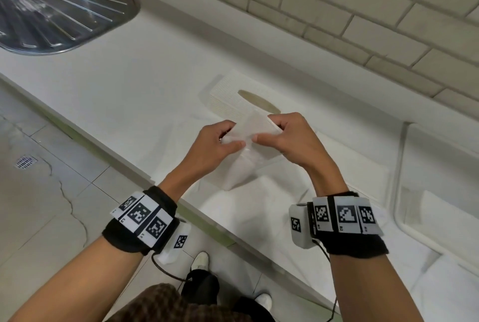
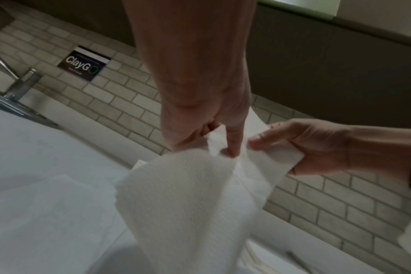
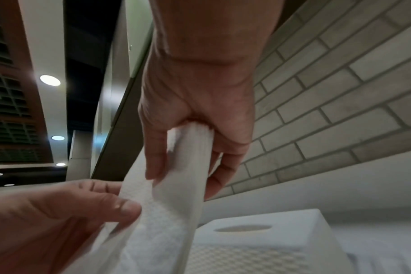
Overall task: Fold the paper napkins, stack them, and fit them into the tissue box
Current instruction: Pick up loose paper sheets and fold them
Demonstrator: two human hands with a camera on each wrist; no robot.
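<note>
White paper napkin (image 1: 246, 137) held up in the air over the white counter (image 1: 124, 93), pinched along its top edge by the left hand (image 1: 215, 145) and the right hand (image 1: 293, 140), rest of it hanging down. Just behind, white tissue box (image 1: 233, 98) with an oval hole on top, more flat napkins (image 1: 259, 199) spread on the counter underneath. Farther off, metal sink (image 1: 51, 10) at one end, brick wall (image 1: 337, 10) behind, dark sign (image 2: 83, 64) there reading "ClayGo".
</note>
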